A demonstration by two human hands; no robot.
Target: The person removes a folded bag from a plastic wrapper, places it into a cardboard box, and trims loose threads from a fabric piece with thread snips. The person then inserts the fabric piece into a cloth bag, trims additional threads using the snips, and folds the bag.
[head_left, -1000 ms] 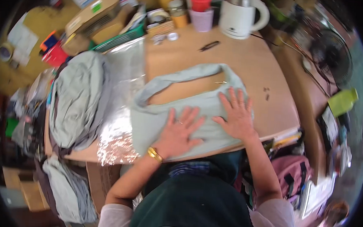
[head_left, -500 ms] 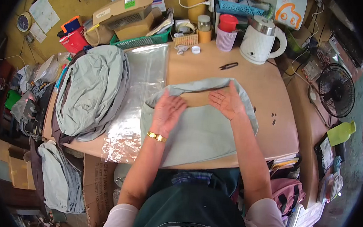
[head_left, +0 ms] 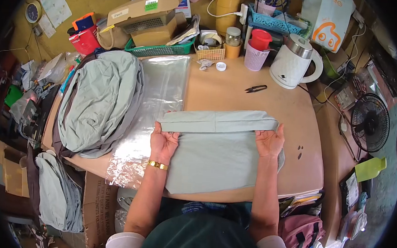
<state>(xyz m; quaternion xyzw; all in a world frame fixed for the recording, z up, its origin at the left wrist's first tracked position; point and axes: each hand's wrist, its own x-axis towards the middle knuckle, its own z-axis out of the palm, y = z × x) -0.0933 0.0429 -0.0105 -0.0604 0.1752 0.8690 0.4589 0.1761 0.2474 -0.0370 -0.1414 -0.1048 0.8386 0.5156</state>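
A pale grey-green fabric piece [head_left: 212,163] lies flat on the brown table in front of me. Its far edge is turned over into a straight folded band. The band's left end is pinched by my left hand [head_left: 163,142], thumb on top and some fingers hidden under the cloth. At the other end my right hand [head_left: 270,141] grips the band in the same way. A gold watch [head_left: 158,165] is on my left wrist. Beside the cloth, partly under its left side, lies a clear plastic sheet [head_left: 157,89].
A big pile of grey-green cloth [head_left: 100,100] sits on the table's left. Black thread snips [head_left: 256,88] lie beyond the fabric. Along the back stand a white kettle [head_left: 291,63], a lilac cup [head_left: 255,58] and a green basket [head_left: 160,49]. A fan [head_left: 370,122] is at right.
Both hands were open over the fabric's gaping far opening. Now they have closed on its edge, which is folded over into a flat band nearer to me. The view has shifted slightly.
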